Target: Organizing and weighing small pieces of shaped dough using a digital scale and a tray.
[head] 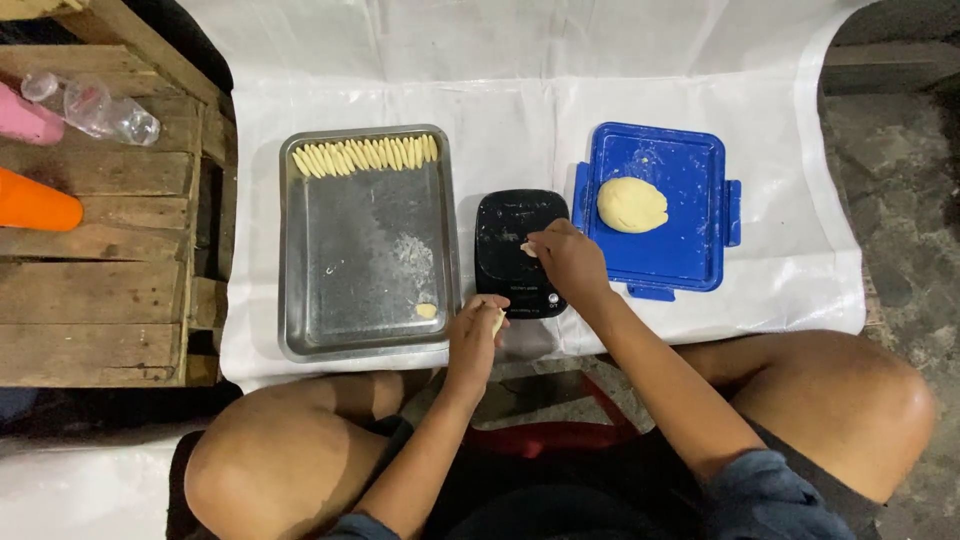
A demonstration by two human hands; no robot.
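Landmark: black kitchen scale (pixel 520 250). Right hand (pixel 568 258) is over its platform, fingertips pinching a small dough bit (pixel 527 249) that rests on or just above it; contact unclear. Left hand (pixel 477 335), just below the scale's near-left corner, is curled around another small dough piece (pixel 497 320). Main dough lump (pixel 631 204) sits on the blue lid (pixel 700 250) right of the scale. Steel tray (pixel 365 240) left of it carries a row of shaped pieces (pixel 365 156) along its far edge, plus one loose piece (pixel 426 311) near the scale side. Looks like the portion-weighing step; next move needs a clean release on the platform.
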